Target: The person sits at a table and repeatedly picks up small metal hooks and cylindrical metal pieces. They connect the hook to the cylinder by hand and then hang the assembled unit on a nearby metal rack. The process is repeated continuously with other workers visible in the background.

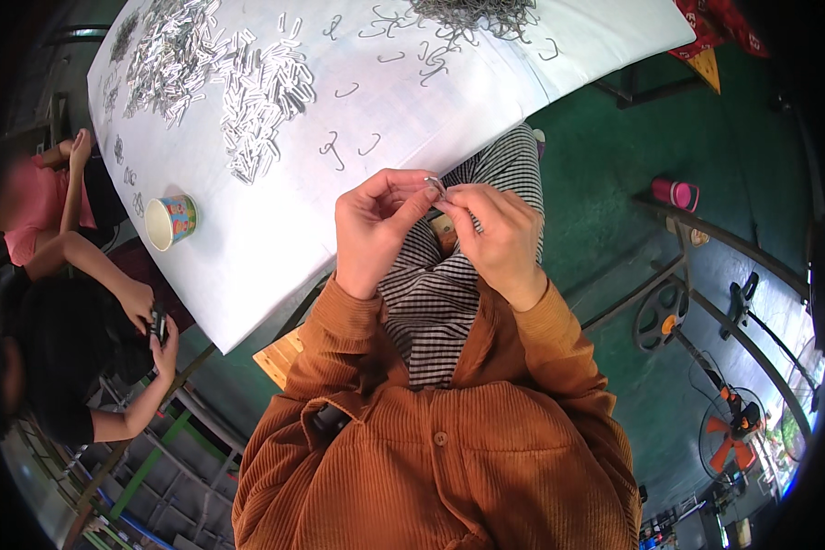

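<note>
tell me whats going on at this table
A person pinches a small metal piece between the left hand and right hand, just off the edge of a white-covered table; its exact shape is hard to make out. On the table lie heaps of short silvery pieces, a tangle of wire hooks and a paper cup. At the left, another person holds a small dark device.

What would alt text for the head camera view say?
The left hand and right hand hold a small shiny piece above a checkered lap. A white table ahead holds heaps of silvery strips, piled and scattered grey hooks, and a colourful cup.
</note>
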A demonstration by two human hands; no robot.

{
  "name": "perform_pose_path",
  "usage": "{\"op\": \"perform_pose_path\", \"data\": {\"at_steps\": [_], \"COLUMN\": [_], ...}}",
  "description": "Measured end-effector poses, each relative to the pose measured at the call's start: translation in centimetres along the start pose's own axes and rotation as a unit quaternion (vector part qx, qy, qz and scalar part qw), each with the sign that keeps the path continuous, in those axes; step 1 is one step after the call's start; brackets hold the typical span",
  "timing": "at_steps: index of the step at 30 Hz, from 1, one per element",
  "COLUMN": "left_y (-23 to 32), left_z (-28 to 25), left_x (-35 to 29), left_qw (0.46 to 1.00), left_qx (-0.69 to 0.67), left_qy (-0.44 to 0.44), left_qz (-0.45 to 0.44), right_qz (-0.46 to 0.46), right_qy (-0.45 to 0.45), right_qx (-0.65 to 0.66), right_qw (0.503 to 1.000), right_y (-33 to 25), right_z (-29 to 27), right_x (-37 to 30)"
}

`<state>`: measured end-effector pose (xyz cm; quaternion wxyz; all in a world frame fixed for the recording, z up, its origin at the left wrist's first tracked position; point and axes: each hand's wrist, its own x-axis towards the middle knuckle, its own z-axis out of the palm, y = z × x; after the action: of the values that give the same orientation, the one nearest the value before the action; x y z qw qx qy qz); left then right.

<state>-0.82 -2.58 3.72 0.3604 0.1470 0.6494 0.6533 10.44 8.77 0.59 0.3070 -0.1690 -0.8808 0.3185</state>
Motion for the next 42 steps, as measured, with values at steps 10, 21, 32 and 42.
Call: {"op": "perform_pose_path", "data": {"at_steps": [10, 21, 32, 42], "left_y": [0.8, 2.0, 2.2, 0.9], "left_z": [-0.1, 0.0, 0.4, 0.5], "left_x": [-0.8, -1.6, -1.9, -1.1], "left_qw": [0.996, 0.990, 0.994, 0.995], "left_qx": [0.088, 0.104, 0.080, 0.053], "left_qy": [0.008, 0.001, -0.014, -0.042], "left_qz": [0.001, 0.092, 0.073, 0.069], "right_qz": [-0.014, 0.108, 0.076, 0.014], "right_qy": [-0.008, -0.011, -0.123, -0.174], "right_qx": [-0.021, 0.110, -0.043, -0.204], "right_qw": [1.000, 0.988, 0.989, 0.963], "right_y": [-0.1, 3.6, 7.5, 9.7], "right_z": [0.6, 0.0, 4.6, 8.0], "right_x": [-0.4, 4.9, 9.3, 12.3]}}
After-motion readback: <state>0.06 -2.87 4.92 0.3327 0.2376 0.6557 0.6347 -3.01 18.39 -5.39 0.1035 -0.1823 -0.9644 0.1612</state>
